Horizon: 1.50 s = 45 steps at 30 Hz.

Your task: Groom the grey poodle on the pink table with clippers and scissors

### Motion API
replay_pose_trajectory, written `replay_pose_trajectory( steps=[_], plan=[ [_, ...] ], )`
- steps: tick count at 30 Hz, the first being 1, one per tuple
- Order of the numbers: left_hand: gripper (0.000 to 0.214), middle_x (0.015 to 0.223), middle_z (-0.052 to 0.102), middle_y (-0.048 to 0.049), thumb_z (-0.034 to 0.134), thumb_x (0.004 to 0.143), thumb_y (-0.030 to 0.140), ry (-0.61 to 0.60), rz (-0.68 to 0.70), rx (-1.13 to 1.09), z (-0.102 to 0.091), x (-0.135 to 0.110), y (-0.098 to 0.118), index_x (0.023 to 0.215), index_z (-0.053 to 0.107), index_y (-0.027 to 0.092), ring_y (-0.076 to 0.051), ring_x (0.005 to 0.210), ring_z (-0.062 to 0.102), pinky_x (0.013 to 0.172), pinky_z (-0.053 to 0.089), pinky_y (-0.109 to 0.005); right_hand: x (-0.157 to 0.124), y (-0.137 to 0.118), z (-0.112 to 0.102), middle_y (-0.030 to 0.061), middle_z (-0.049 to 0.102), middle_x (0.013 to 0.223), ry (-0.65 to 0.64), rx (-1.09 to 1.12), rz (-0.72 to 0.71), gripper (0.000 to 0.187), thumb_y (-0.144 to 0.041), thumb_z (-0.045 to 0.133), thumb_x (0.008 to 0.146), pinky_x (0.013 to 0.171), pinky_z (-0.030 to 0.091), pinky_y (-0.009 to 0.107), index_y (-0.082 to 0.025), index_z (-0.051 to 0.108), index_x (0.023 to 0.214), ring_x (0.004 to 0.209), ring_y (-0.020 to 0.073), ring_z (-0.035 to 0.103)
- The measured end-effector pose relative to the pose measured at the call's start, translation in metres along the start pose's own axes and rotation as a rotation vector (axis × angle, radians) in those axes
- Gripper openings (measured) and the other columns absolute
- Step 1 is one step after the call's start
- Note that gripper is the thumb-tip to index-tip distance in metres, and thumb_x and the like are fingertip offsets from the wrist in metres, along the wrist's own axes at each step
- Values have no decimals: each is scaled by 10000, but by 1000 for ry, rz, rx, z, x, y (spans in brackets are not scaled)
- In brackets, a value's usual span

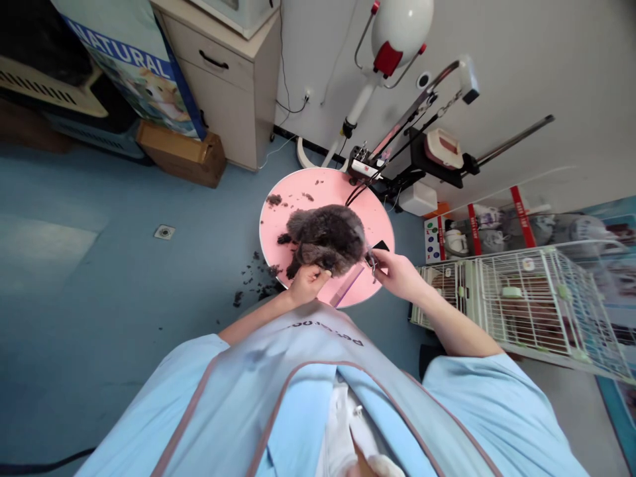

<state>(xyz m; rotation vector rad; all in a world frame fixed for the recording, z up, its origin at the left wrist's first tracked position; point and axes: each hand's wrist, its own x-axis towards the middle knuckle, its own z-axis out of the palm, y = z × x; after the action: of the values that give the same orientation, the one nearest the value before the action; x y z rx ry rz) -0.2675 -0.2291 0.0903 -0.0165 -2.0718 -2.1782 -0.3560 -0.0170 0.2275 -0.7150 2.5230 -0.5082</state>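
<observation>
A dark grey, curly-coated dog (325,232) is on a round pink grooming table (278,218). My left hand (307,283) is closed on the dog's near side, fingers pinched together; which part of the dog it grips I cannot make out. In my right hand (396,270) is a pair of scissors (370,260), its metal partly hidden by the fingers, close to the dog's right side. A purple comb (346,286) lies on the table between my hands. Dark fur clippings (274,199) are scattered over the pink top.
A small dark flat object (381,245) lies by the table's right rim. Behind stand a grooming arm (442,73) with dark cords, a tool holder (365,165) and a white dryer (402,26). A wire cage (521,298) is at right, a cabinet (218,93) at back left.
</observation>
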Motion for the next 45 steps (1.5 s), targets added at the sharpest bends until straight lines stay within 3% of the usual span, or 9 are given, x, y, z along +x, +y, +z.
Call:
replay_pose_trajectory(
  steps=[2, 4, 8, 13, 20, 29, 35, 45],
  plan=[
    [523, 433, 336, 28, 548, 863, 509, 17, 8, 4, -1, 1, 4, 496, 380, 177, -82, 440, 314, 423, 249, -238, -5, 12, 16, 82, 686, 903, 88, 370, 68, 397, -247, 538, 821, 738, 569, 346, -152, 532, 1206, 800, 192, 686],
    [528, 419, 352, 23, 552, 863, 509, 29, 17, 6, -2, 1, 8, 489, 381, 179, -87, 433, 337, 427, 269, -240, -15, 20, 29, 68, 673, 886, 109, 538, 75, 394, -291, 578, 804, 720, 581, 352, -163, 535, 1174, 781, 185, 679],
    [534, 429, 394, 6, 555, 867, 525, 44, 31, 11, -2, 1, 11, 492, 397, 179, -98, 448, 379, 444, 299, -249, -37, 20, 46, 74, 680, 946, 27, 300, -75, 301, -197, 541, 813, 789, 562, 357, -184, 585, 1110, 826, 176, 665],
    [575, 445, 368, 6, 530, 872, 572, 58, 34, 21, -1, -1, 6, 488, 353, 182, -94, 460, 349, 442, 275, -253, -41, 19, 66, 82, 698, 970, 18, 82, -137, 399, -126, 471, 821, 767, 548, 329, -172, 558, 1209, 828, 177, 674],
    [618, 414, 259, 31, 518, 867, 595, 38, 18, 36, 0, -4, 9, 470, 278, 186, -70, 421, 239, 422, 217, -256, -30, 23, 90, 102, 698, 983, 134, 53, -147, 422, -107, 485, 794, 775, 544, 333, -151, 553, 1208, 853, 192, 666],
    [621, 396, 273, 29, 538, 839, 593, 44, -5, 64, 2, -8, 17, 448, 282, 184, -66, 408, 230, 414, 213, -252, -30, 25, 110, 113, 683, 1034, 178, -48, -120, 459, -127, 471, 834, 756, 534, 321, -170, 501, 1291, 859, 200, 647],
    [621, 397, 289, 26, 530, 840, 607, 66, -15, 73, 4, -9, 16, 452, 285, 189, -71, 412, 253, 419, 225, -253, -30, 29, 122, 94, 692, 963, 235, 48, -134, 449, -122, 445, 841, 771, 536, 326, -170, 496, 1285, 833, 193, 650],
    [607, 391, 304, 28, 537, 852, 580, 82, 12, 61, 6, -9, 17, 454, 291, 194, -73, 404, 268, 429, 249, -260, -30, 24, 124, 108, 691, 1014, 204, 95, -139, 446, -106, 434, 830, 766, 541, 328, -176, 487, 1267, 838, 190, 655]
  ],
)
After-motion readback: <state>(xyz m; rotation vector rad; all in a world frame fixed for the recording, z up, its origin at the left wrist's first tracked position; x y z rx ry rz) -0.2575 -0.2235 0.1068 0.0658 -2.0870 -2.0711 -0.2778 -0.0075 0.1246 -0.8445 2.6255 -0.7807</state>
